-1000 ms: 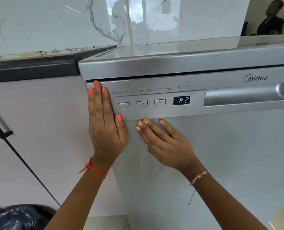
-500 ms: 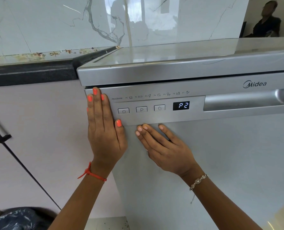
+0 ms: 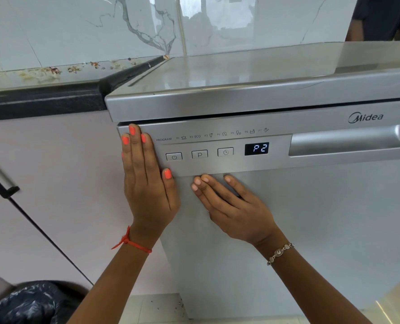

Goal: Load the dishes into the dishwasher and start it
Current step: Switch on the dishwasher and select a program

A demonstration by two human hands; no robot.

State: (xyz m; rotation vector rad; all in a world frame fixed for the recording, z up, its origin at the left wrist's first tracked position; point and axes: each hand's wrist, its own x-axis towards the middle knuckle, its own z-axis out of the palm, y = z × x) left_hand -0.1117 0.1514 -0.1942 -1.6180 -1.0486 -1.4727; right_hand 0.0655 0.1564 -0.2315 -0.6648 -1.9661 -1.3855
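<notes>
The silver dishwasher fills the right of the head view, its door closed. On its control panel sit a power button, a P button, a clock button and a lit display reading P2. My left hand lies flat with straight fingers against the panel's left end, fingertips near the door's top edge. My right hand rests flat on the door just below the panel, fingertips under the P button. No dishes are in view.
A recessed door handle lies right of the display. A white cabinet door with a bar handle stands to the left under a dark countertop edge. A dark bin bag sits bottom left. A person stands top right.
Both hands hold the same places on the dishwasher front. Only my head has tipped up a little, so the panel sits lower in view. The display still reads P2.
</notes>
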